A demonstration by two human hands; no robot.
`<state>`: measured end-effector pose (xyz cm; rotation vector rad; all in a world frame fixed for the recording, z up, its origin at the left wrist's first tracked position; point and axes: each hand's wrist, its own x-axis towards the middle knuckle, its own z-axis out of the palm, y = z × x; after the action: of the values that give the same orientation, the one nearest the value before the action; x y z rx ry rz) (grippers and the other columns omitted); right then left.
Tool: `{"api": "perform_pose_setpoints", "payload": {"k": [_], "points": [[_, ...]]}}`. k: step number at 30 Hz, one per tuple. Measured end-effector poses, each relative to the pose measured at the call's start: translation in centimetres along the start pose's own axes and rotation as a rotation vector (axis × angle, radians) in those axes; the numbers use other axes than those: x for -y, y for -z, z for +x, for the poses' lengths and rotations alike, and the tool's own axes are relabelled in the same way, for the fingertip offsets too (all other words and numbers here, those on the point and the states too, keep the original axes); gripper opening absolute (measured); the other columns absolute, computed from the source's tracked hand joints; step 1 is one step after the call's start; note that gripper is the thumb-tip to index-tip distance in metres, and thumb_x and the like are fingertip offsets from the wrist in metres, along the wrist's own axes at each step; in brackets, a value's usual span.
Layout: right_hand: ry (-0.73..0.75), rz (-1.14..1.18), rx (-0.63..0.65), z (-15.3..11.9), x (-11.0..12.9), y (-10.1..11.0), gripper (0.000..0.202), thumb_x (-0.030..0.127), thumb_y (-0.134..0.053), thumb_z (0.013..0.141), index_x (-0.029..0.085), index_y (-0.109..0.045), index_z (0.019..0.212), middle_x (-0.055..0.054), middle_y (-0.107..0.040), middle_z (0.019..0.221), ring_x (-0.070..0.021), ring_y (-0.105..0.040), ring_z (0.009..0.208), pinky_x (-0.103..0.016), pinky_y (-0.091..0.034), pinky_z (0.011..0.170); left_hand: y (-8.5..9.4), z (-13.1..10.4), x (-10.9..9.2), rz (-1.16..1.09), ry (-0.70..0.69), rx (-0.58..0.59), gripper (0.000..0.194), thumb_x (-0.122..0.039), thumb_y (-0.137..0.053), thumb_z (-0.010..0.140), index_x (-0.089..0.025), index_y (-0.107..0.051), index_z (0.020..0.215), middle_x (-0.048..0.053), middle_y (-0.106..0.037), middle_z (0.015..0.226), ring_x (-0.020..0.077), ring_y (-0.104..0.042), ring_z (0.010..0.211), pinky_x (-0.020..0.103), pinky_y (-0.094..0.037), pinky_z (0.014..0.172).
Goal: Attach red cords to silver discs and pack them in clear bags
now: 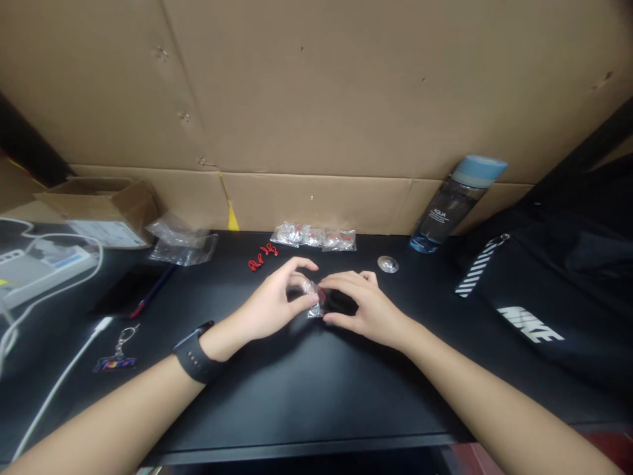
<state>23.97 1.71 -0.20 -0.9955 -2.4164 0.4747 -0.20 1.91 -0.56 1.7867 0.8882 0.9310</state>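
My left hand [274,300], with a dark watch [198,353] on its wrist, holds a small clear plastic bag [313,310] between thumb and fingers. Something red shows at the bag's right side. My right hand [363,303] is curled against that same side, its fingertips at the bag and its thumb near the lower corner. Just beyond my hands lie several small red cord loops [262,257]. Behind these, a row of filled clear packets [314,236] with red bits inside rests by the cardboard wall. A shiny round disc [388,264] lies right of my right hand.
At left are an opened cardboard box [106,208], empty clear bags [182,244], a white power strip [44,274], a white cable [64,376], a dark phone-like slab [131,290] and a keychain [117,359]. A water bottle [448,214] and a black bag [534,290] stand at right.
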Motion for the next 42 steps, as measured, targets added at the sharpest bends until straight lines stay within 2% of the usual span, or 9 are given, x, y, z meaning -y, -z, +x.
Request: {"api": "perform_pose_setpoints", "payload": {"k": [4, 8, 11, 15, 20, 30, 37, 39, 42], "points": [[-0.013, 0.083, -0.004, -0.1, 0.2, 0.0, 0.052, 0.042, -0.081, 0.087, 0.031, -0.057, 0.132, -0.008, -0.069, 0.132, -0.0292, -0.064, 0.119, -0.046, -0.038, 0.1, -0.2, 0.0, -0.2, -0.09, -0.001, 0.013, 0.043, -0.024, -0.069, 0.093, -0.025, -0.047, 0.13, 0.0, -0.07, 0.09, 0.0186, -0.071, 0.096, 0.036, -0.052, 0.094], [0.019, 0.24, 0.005, 0.0, 0.2, -0.2, 0.049, 0.04, -0.086, 0.081, 0.03, -0.06, 0.121, -0.006, -0.067, 0.135, -0.0282, -0.063, 0.124, -0.045, -0.044, 0.105, -0.6, -0.5, -0.9, -0.099, -0.022, 0.082, 0.05, -0.018, -0.07, 0.09, -0.026, -0.046, 0.134, -0.001, -0.07, 0.089, 0.02, -0.07, 0.104, 0.039, -0.049, 0.102], [0.02, 0.299, -0.008, 0.2, 0.1, -0.3, 0.049, 0.041, -0.088, 0.079, 0.03, -0.06, 0.118, -0.005, -0.069, 0.131, -0.0273, -0.064, 0.122, -0.044, -0.047, 0.105, -0.8, -0.9, -1.5, -0.048, -0.007, 0.046, 0.051, -0.017, -0.071, 0.088, -0.028, -0.047, 0.132, -0.001, -0.071, 0.089, 0.0205, -0.071, 0.102, 0.04, -0.049, 0.101], [0.011, 0.261, -0.057, 0.3, 0.3, -0.3, 0.049, 0.041, -0.087, 0.08, 0.031, -0.06, 0.12, -0.004, -0.071, 0.123, -0.0261, -0.067, 0.114, -0.042, -0.048, 0.101, -1.0, -1.0, -1.7, -0.024, 0.011, -0.032, 0.047, -0.019, -0.073, 0.087, -0.029, -0.05, 0.127, -0.003, -0.072, 0.087, 0.0199, -0.073, 0.094, 0.04, -0.05, 0.098], [0.032, 0.171, -0.086, 0.1, 0.2, -0.4, 0.057, 0.043, -0.09, 0.076, 0.031, -0.058, 0.122, -0.003, -0.07, 0.124, -0.027, -0.066, 0.114, -0.043, -0.044, 0.102, -1.2, -0.8, -1.7, -0.091, 0.022, -0.087, 0.05, -0.018, -0.075, 0.086, -0.027, -0.049, 0.127, -0.003, -0.072, 0.087, 0.0207, -0.073, 0.098, 0.038, -0.051, 0.097], [0.044, 0.1, -0.085, 0.1, 0.1, -0.3, 0.049, 0.035, -0.082, 0.083, 0.032, -0.056, 0.124, -0.003, -0.069, 0.123, -0.0255, -0.066, 0.107, -0.043, -0.044, 0.098, -0.7, -0.7, -1.6, -0.181, 0.073, -0.088, 0.046, -0.027, -0.076, 0.087, -0.024, -0.051, 0.126, -0.001, -0.07, 0.086, 0.0194, -0.07, 0.089, 0.035, -0.051, 0.09], [0.067, 0.017, -0.037, 0.0, 0.1, 0.3, 0.046, 0.028, -0.081, 0.083, 0.03, -0.057, 0.123, -0.003, -0.071, 0.119, -0.0255, -0.065, 0.106, -0.042, -0.042, 0.095, -0.2, -0.2, -0.8, -0.083, 0.103, -0.088, 0.034, -0.046, -0.054, 0.102, -0.026, -0.049, 0.128, 0.0, -0.073, 0.085, 0.0197, -0.068, 0.085, 0.035, -0.048, 0.086], [0.063, -0.019, -0.025, 0.1, 0.1, 0.4, 0.044, 0.027, -0.079, 0.084, 0.03, -0.057, 0.122, -0.004, -0.071, 0.118, -0.0257, -0.064, 0.105, -0.043, -0.041, 0.096, 0.1, 0.1, -0.6, -0.089, 0.109, -0.138, 0.03, -0.045, -0.051, 0.102, -0.024, -0.051, 0.124, 0.0, -0.073, 0.079, 0.0197, -0.067, 0.081, 0.034, -0.046, 0.084], [0.054, -0.054, -0.006, 0.2, 0.1, 0.4, 0.04, 0.026, -0.077, 0.086, 0.029, -0.058, 0.121, -0.004, -0.071, 0.116, -0.0256, -0.064, 0.105, -0.043, -0.04, 0.096, 0.6, 0.6, -0.5, -0.13, 0.111, -0.298, 0.021, -0.038, -0.054, 0.099, -0.023, -0.055, 0.112, -0.002, -0.07, 0.072, 0.0182, -0.065, 0.075, 0.031, -0.044, 0.078]]}}
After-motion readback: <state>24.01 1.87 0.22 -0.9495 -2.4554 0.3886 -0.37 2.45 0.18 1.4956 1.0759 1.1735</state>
